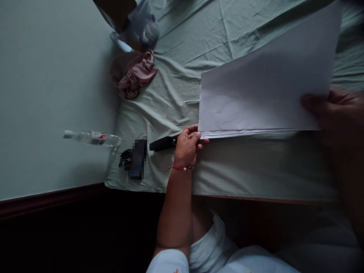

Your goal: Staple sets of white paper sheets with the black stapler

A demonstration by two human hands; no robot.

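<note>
A stack of white paper sheets lies on a bed with a pale green sheet. The top sheet is lifted and tilted up. My left hand, with a red string bracelet at the wrist, pinches the near left corner of the stack. My right hand is close to the camera and blurred, and it grips the right edge of the lifted sheet. A black stapler-like object lies just left of my left hand.
A pink crumpled cloth lies near the bed's left edge. A clear plastic bottle lies on its side by the wall. A dark blurred object sits at the bed's corner. A plastic bag is at the top.
</note>
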